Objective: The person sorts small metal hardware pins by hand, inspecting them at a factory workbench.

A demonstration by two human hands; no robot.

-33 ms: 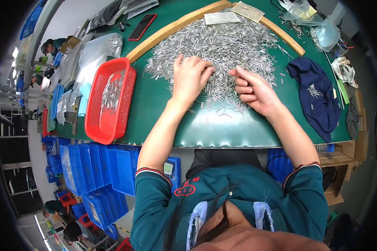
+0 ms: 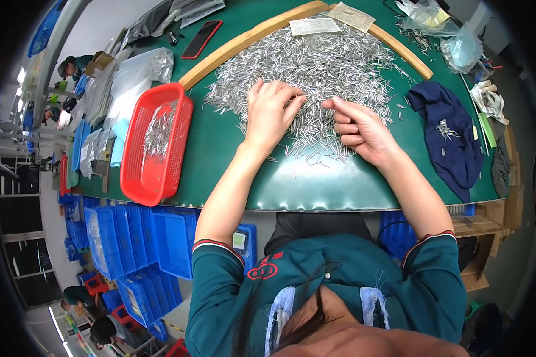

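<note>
Left hand bent over the loose metal pins, thumb near forefinger; can't tell if it grips any. Right hand curled, thumb and forefinger seemingly pinched, contents unclear. Pins heap between and beyond both hands on the counter; more in red basket, left of left hand. Probably best: light fingertip pinch, few pins each, wrists low, avoid scattering.
</note>
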